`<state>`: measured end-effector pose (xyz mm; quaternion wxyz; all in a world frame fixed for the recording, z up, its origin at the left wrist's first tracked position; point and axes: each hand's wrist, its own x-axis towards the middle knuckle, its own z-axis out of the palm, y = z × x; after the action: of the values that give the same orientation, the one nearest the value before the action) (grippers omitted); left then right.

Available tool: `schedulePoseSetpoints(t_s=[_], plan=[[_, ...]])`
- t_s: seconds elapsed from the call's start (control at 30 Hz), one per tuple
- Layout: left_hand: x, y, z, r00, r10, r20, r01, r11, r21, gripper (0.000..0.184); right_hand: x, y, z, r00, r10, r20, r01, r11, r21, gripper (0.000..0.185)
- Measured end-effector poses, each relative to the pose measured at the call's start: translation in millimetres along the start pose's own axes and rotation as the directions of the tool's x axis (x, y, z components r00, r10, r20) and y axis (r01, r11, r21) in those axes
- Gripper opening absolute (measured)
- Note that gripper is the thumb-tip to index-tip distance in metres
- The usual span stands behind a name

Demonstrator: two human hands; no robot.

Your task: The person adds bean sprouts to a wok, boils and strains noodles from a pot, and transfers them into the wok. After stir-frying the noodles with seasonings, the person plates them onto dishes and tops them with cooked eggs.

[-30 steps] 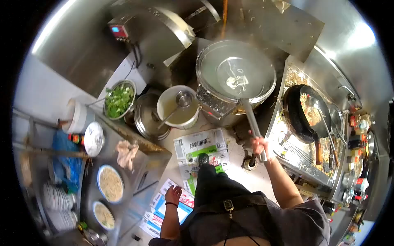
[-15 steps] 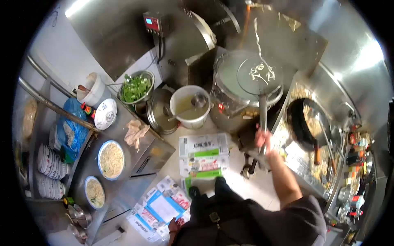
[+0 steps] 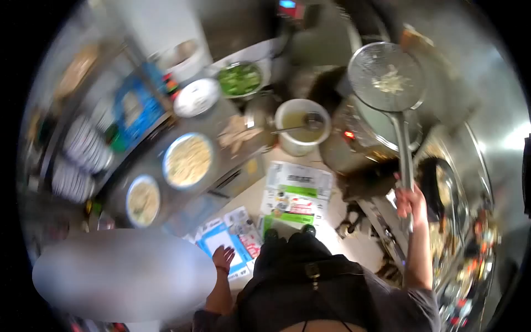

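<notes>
My right hand (image 3: 410, 202) is closed around the long metal handle of a mesh strainer (image 3: 360, 87), raised at the upper right. A small clump of pale noodles (image 3: 391, 82) lies in its mesh. Below and partly behind the strainer stands the large steaming pot (image 3: 354, 130). My left hand (image 3: 223, 258) hangs low beside my body, fingers stretched out and holding nothing. Under it on the floor lies flattened printed cardboard (image 3: 207, 243). To the left, on the metal counter, two blue-rimmed bowls hold noodles: the larger bowl (image 3: 166, 171) and the smaller bowl (image 3: 129, 207).
A white bucket (image 3: 298, 147) of cloudy liquid holds a ladle. Behind the counter sit a bowl of green leaves (image 3: 239, 78), a white bowl (image 3: 196, 97) and a crumpled cloth (image 3: 238, 133). Stacked bowls (image 3: 87, 145) fill the left shelf. A black wok (image 3: 430, 182) stands right. A blurred patch covers the lower left.
The strainer with noodles has lifted off the pot, and the noodle strand hanging above it is gone. My view has swung left. My left hand has come further out from my body.
</notes>
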<state>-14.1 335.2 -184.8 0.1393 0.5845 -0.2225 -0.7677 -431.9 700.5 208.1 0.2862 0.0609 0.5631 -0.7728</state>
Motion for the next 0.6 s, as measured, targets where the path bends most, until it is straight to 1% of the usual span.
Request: schedulePoseSetpoints(t_s=[0.03, 0.07, 0.1, 0.13, 0.17, 0.23, 0.27, 0.3, 0.37, 0.43, 0.47, 0.53, 0.57, 0.6], plan=[[-24, 12, 11, 1.000, -0.008, -0.017, 0.008, 0.999, -0.038, 0.037, -11, 5, 8, 0.997, 0.003, 0.072, 0.000, 1.000, -0.031, 0.048], [-27, 12, 10, 0.999, -0.008, -0.048, 0.006, 0.999, -0.053, 0.038, -17, 13, 15, 0.982, 0.034, 0.187, -0.026, 0.999, -0.042, 0.049], [-27, 9, 4, 0.999, 0.010, -0.033, -0.012, 0.999, -0.051, 0.039, -19, 20, 24, 0.956, 0.056, 0.288, -0.043, 0.998, -0.050, 0.051], [-35, 10, 5, 0.998, 0.009, -0.058, -0.013, 0.998, -0.068, 0.039, -21, 28, 42, 0.950, 0.107, 0.293, -0.091, 0.993, -0.068, 0.051], [-32, 5, -3, 0.998, 0.004, -0.070, -0.009, 0.997, -0.071, 0.040, -26, 32, 64, 0.930, 0.202, 0.308, -0.178, 0.978, -0.106, 0.052], [-39, -2, -13, 0.994, 0.007, -0.111, -0.019, 0.994, -0.104, 0.041, -20, 48, 95, 0.853, 0.363, 0.374, -0.296, 0.928, -0.226, 0.054], [-36, -9, -23, 0.991, -0.005, -0.135, -0.010, 0.994, -0.106, 0.036, -17, 61, 111, 0.835, 0.395, 0.383, -0.309, 0.913, -0.267, 0.053], [-35, -14, -33, 0.992, -0.014, -0.129, -0.003, 0.992, -0.129, 0.036, -13, 75, 127, 0.817, 0.426, 0.389, -0.320, 0.896, -0.309, 0.053], [-41, -20, -50, 0.988, -0.015, -0.154, -0.008, 0.989, -0.145, 0.037, -2, 103, 160, 0.774, 0.445, 0.451, -0.240, 0.865, -0.441, 0.046], [-46, -25, -66, 0.980, -0.017, -0.201, -0.017, 0.985, -0.170, 0.035, 11, 127, 178, 0.750, 0.401, 0.526, -0.050, 0.827, -0.559, 0.046], [-49, -26, -71, 0.971, -0.025, -0.237, -0.017, 0.984, -0.175, 0.034, 17, 136, 185, 0.748, 0.391, 0.536, 0.034, 0.785, -0.619, 0.045], [-58, -29, -78, 0.955, -0.036, -0.296, -0.021, 0.982, -0.190, 0.029, 18, 149, 196, 0.749, 0.318, 0.582, 0.178, 0.749, -0.639, 0.045], [-58, -33, -84, 0.953, -0.040, -0.300, -0.017, 0.983, -0.185, 0.029, 17, 153, 201, 0.756, 0.277, 0.593, 0.238, 0.728, -0.643, 0.045], [-57, -36, -89, 0.949, -0.070, -0.306, 0.017, 0.985, -0.170, 0.028, 16, 150, 206, 0.758, 0.252, 0.602, 0.310, 0.673, -0.671, 0.045]])
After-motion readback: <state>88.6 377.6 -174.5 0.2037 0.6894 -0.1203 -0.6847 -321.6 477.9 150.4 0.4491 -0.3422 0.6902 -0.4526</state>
